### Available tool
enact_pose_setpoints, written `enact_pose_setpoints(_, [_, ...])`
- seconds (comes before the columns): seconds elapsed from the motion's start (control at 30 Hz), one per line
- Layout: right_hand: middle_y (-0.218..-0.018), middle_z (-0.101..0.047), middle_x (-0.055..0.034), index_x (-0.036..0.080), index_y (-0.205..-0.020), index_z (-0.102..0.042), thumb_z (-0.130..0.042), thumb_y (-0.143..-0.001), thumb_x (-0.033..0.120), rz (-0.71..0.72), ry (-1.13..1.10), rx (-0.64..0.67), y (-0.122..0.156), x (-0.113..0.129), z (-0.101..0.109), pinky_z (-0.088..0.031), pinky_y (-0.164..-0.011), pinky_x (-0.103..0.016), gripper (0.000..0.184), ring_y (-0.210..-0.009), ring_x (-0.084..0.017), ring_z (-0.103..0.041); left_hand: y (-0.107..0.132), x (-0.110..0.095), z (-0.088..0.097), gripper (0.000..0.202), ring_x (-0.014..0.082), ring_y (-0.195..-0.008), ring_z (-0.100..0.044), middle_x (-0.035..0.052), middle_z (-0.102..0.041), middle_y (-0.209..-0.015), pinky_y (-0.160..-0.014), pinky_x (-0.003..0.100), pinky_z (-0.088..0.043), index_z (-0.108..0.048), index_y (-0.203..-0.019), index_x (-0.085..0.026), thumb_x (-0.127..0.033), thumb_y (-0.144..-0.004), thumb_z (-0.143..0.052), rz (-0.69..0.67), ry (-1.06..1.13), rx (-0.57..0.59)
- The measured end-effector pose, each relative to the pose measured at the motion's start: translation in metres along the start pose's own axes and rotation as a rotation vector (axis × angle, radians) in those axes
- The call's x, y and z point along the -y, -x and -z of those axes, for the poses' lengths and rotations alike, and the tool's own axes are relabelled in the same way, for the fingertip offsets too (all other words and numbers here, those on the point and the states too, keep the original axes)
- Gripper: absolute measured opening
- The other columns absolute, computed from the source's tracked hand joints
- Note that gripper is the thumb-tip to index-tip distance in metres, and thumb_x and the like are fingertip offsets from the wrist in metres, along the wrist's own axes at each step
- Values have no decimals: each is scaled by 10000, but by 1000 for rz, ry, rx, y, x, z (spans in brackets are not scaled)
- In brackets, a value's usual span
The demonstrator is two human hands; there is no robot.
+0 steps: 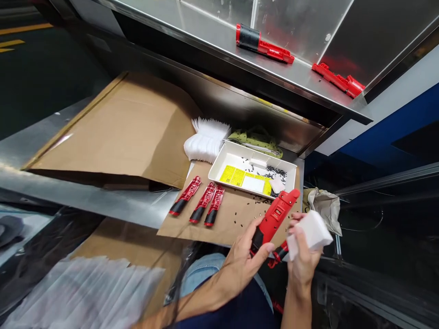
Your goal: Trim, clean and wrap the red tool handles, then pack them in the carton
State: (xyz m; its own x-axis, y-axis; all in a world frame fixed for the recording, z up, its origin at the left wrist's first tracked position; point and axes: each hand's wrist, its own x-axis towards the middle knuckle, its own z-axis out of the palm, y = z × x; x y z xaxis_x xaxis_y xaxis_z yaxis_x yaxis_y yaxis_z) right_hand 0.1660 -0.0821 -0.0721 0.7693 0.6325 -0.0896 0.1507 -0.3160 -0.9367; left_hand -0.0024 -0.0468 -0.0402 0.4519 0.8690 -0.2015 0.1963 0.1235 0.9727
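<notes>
My left hand (244,260) is closed round the black end of a red plastic tool housing (276,214), which points up and to the right. My right hand (303,262) grips a white foam block (311,232) just right of that housing. A small red part (278,254) shows between the two hands. Three more red-and-black housings (199,202) lie side by side on a brown cardboard sheet (236,214) to the left of my hands.
A white tray (222,162) with yellow labels and small black screws sits behind the cardboard. White stacked sheets (205,141) lie beside it. A large cardboard box (116,132) fills the left. Two red parts (264,45) rest on the metal shelf (212,41) above.
</notes>
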Motion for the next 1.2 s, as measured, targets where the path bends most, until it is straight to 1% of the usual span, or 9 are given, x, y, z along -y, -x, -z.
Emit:
enact_pose_setpoints(0.1, [-1236,-626,-176,133,-1244,-494,-407,-848,666,-168,424,-224,-31,-45,31,-504,-913,-388,669,-1110,-274,-630,-4,9,5,631,239,-950,-619,87,-668,-1153,-844,336,-505,-492,-1381,-205,-548,-859,-582,82,56,-80])
enact_pose_setpoints(0.2, [-966,-706,-209,142,-1067,-580,-522,-755,702,-361,624,-176,-37,-89,47,-514,-826,-481,645,-962,-371,-678,-12,18,10,694,167,-708,-567,56,-653,-999,-629,280,-488,-441,-1397,-204,-593,-843,-595,163,221,-61])
enact_pose_setpoints(0.27, [-901,-717,-206,156,-1020,-591,-582,-735,692,-425,730,-77,-30,-111,40,-513,-783,-500,607,-892,-389,-692,-18,18,13,727,156,-690,-558,64,-645,-999,-552,259,-464,-430,-1385,-191,-633,-830,-588,204,381,-23])
enact_pose_setpoints(0.4, [-1035,-695,-255,98,-1133,-542,-614,-795,637,-433,869,35,-18,-128,12,-490,-841,-512,641,-971,-385,-680,-25,13,21,651,187,-824,-618,104,-659,-1131,-563,251,-470,-452,-1362,-196,-597,-863,-571,293,660,29])
enact_pose_setpoints(0.6, [-1106,-663,-90,142,-1184,-576,-643,-897,478,-466,903,33,-19,-128,3,-526,-878,-437,446,-954,-218,-661,-27,22,30,622,193,-855,-660,98,-703,-1118,-623,259,-506,-417,-1396,-200,-445,-873,-648,409,777,-14])
enact_pose_setpoints(0.8, [-1163,-635,-73,163,-1196,-590,-626,-936,390,-395,826,23,-33,-120,-18,-544,-875,-419,347,-999,-205,-640,-29,22,33,672,184,-851,-693,35,-708,-954,-825,301,-542,-416,-1413,-201,-365,-833,-714,409,822,-37])
enact_pose_setpoints(1.0, [-1196,-632,-84,158,-1217,-579,-624,-935,374,-280,741,63,-55,-97,-44,-511,-936,-451,359,-1055,-223,-630,-22,6,34,775,110,-665,-605,35,-670,-989,-572,205,-465,-395,-1435,-252,-419,-772,-762,315,842,24])
enact_pose_setpoints(1.1, [-1209,-637,-166,129,-1284,-531,-634,-887,417,-231,674,60,-55,-79,-40,-487,-935,-467,502,-1081,-297,-629,-18,1,35,789,103,-630,-575,62,-662,-1038,-544,211,-445,-393,-1444,-268,-465,-767,-748,302,856,91])
enact_pose_setpoints(1.2, [-1293,-611,-200,133,-1451,-375,-549,-878,533,-136,558,92,-43,-54,-25,-476,-948,-451,721,-1167,-341,-602,-16,-1,37,830,94,-567,-528,59,-664,-1020,-505,219,-416,-378,-1465,-300,-524,-752,-740,300,858,133])
